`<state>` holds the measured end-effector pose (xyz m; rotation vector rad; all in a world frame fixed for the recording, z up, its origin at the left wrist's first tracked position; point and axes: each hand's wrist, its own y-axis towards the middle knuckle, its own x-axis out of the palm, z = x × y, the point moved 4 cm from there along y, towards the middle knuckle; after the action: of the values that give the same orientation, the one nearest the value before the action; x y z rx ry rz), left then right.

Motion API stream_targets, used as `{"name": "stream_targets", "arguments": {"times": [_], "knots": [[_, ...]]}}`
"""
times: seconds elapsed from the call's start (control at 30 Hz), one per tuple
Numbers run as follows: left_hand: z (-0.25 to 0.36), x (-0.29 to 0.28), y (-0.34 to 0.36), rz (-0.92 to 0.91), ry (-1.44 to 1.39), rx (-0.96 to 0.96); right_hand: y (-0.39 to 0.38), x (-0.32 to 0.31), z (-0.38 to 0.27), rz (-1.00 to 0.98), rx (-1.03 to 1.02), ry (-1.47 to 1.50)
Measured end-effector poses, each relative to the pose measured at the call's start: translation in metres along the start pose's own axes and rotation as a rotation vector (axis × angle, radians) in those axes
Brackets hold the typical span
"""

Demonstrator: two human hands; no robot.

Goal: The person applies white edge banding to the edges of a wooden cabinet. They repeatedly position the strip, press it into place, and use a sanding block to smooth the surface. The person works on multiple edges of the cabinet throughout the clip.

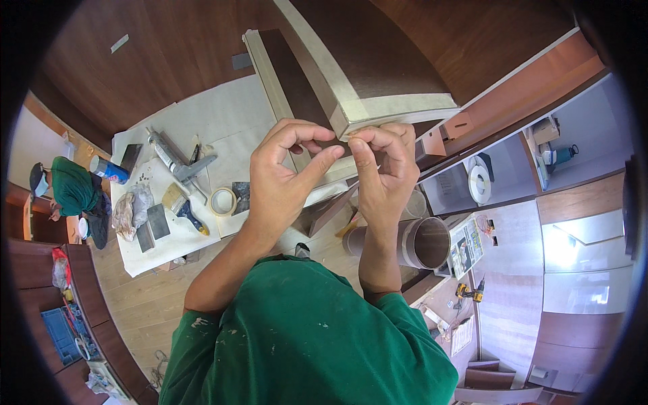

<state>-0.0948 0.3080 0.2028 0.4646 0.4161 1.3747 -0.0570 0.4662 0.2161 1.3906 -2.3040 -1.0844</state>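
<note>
The pale tape (pixel 409 104) edges the dark brown panel (pixel 381 57), its corner at your fingertips; it looks light, flexible and easily torn on a stiff board, so take it by a flat edge. Your right hand (pixel 386 177) closes at the corner, your left hand (pixel 278 179) curls just beside; you cannot tell whether either grips tape.

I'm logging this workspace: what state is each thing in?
Brown panel: edges banded with pale tape
Left hand: thumb and forefinger apart
Right hand: at the panel's corner, grip unclear
Caulking gun: lying down, unheld
Tape roll: lying flat
Yellow drill: unheld
Brown cylinder: open-ended
</note>
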Motion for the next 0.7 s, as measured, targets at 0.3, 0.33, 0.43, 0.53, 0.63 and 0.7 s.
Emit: {"name": "stream_targets", "arguments": {"times": [0.3, 0.33, 0.43, 0.53, 0.63, 0.7], "knots": [[0.0035, 0.0040, -0.0023, 0.042, -0.005, -0.007, -0.0041, 0.0036, 0.0047, 0.070, -0.039, -0.007], [0.0039, 0.0042, -0.0023, 0.044, -0.004, -0.010, -0.0045, 0.0037, 0.0063, 0.071, -0.045, -0.007], [0.0027, 0.0053, -0.0013, 0.050, -0.017, -0.001, -0.0046, 0.0041, 0.0064, 0.078, -0.057, -0.006], [0.0013, 0.0055, -0.0021, 0.061, -0.018, 0.000, -0.0054, 0.0050, 0.0071, 0.085, -0.066, -0.010], [0.0010, 0.0062, -0.0023, 0.077, -0.028, 0.008, -0.0064, 0.0070, 0.0065, 0.102, -0.071, 0.008], [0.0015, 0.0073, -0.0022, 0.081, -0.027, 0.010, -0.0065, 0.0076, 0.0066, 0.113, -0.074, 0.026]]}}
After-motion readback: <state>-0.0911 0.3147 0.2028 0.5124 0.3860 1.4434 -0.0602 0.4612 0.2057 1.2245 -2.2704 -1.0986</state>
